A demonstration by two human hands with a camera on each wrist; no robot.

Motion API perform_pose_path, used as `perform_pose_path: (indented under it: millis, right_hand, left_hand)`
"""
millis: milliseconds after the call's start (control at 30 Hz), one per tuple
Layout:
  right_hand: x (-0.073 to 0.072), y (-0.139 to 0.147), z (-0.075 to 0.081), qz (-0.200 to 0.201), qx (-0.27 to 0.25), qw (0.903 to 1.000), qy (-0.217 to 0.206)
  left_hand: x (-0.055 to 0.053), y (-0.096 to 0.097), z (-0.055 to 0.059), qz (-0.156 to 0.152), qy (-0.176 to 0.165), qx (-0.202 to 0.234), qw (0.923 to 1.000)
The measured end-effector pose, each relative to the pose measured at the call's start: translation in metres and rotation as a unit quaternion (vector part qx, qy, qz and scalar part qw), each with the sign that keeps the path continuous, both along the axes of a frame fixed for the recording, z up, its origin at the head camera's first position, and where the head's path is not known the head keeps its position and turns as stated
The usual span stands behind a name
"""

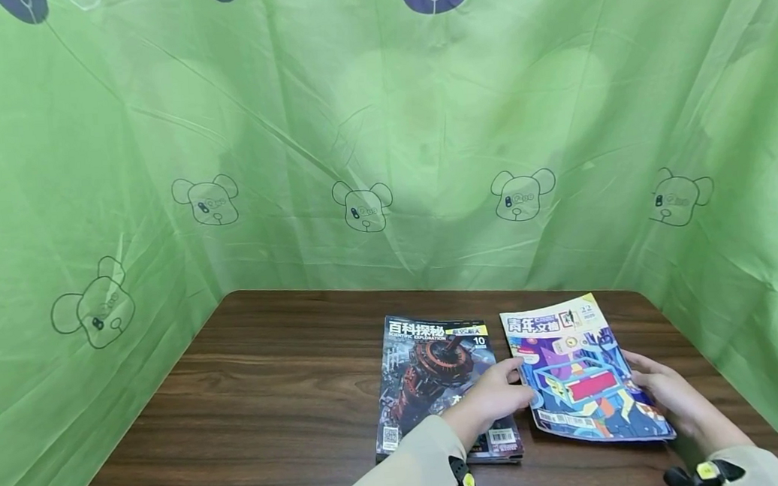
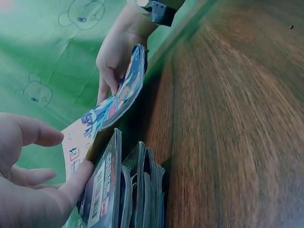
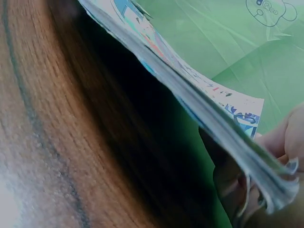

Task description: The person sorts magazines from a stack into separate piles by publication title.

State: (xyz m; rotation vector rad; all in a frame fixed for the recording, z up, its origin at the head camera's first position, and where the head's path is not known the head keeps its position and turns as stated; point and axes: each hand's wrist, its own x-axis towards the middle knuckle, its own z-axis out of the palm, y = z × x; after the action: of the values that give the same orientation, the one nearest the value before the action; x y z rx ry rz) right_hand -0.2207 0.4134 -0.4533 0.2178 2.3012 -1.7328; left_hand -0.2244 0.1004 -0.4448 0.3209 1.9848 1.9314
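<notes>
A colourful magazine (image 1: 581,380) with a white title band is tilted above the right side of the table, a dark gap beneath it in the right wrist view. My right hand (image 1: 671,396) grips its right edge, fingers underneath, page edges (image 3: 204,118) turned to the wrist camera. At its left edge, my left hand (image 1: 498,397) holds the side between thumb and fingers; one fingertip (image 2: 84,171) lies close to the spine. Beneath the left forearm is a stack of magazines (image 1: 416,392), topped by a dark cover with a red mechanical ring.
The brown wooden table (image 1: 251,403) extends left of the stack. Behind and at both sides hangs a green curtain (image 1: 421,120) printed with bear outlines. Dark straps with yellow-centred devices (image 1: 469,483) circle both wrists.
</notes>
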Motion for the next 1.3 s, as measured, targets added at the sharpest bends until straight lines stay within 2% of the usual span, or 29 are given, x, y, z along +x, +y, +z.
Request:
perform_pose_path:
  millis: [200,367,500,700,900,1100,1300]
  right_hand:
    - [-0.002,-0.003,0.002,-0.010,0.033,0.9994,0.008]
    - [-0.005,-0.004,0.004,-0.018,0.064,0.9978,0.002]
    - [-0.005,-0.005,0.006,-0.023,0.082,0.9964,0.000]
    - [-0.003,-0.003,0.007,-0.018,0.074,0.9969,0.016]
    - [-0.006,0.000,0.010,0.003,0.120,0.9918,0.044]
    - [-0.005,-0.003,0.013,0.007,0.135,0.9896,0.048]
    - [-0.003,-0.012,0.017,0.008,0.171,0.9825,0.074]
  left_hand:
    - [0.002,0.000,0.001,-0.003,0.023,-0.053,0.9983]
    - [0.002,0.001,0.001,-0.002,0.030,-0.066,0.9974]
    - [0.002,0.003,0.001,0.003,0.031,-0.069,0.9971]
    - [0.004,0.004,0.001,0.001,0.028,-0.071,0.9971]
    - [0.003,0.004,0.001,-0.002,0.031,-0.062,0.9976]
    - [0.004,0.000,0.003,-0.010,0.034,-0.063,0.9974]
    - [0.003,-0.006,0.005,-0.026,0.039,-0.044,0.9979]
